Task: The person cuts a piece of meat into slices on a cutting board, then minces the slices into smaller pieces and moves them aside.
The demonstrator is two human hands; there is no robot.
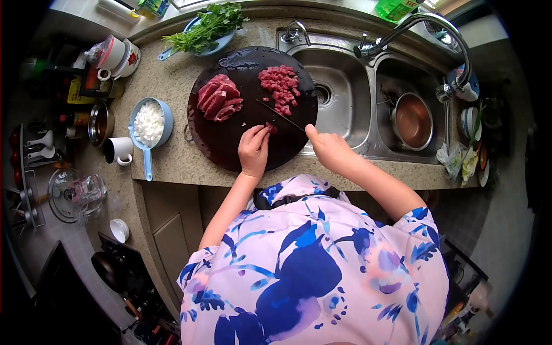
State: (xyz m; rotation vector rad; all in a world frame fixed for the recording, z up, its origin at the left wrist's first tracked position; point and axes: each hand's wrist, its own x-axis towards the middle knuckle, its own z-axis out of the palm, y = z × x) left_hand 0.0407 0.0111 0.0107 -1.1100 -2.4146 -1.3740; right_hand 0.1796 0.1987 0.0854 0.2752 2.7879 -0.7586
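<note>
A round dark cutting board point(224, 144) lies on the counter. My right hand point(329, 150) grips a knife point(283, 117), its thin dark blade pointing up and left across the board. My left hand point(253, 149) is closed, its fingertips pressing a small piece of red meat point(271, 129) near the blade. Behind it on the left sits a pile of raw meat slices point(219, 98). A heap of diced meat point(279, 84) lies at the board's upper right, just beyond the knife tip. The knife handle is hidden in my right hand.
Right of the board is a double steel sink point(339, 63) with a tall curved faucet point(464, 49) and a metal bowl point(412, 121) in it. A blue strainer point(148, 158) of white diced pieces and a mug point(119, 150) stand left. Leafy greens point(210, 27) lie behind the board.
</note>
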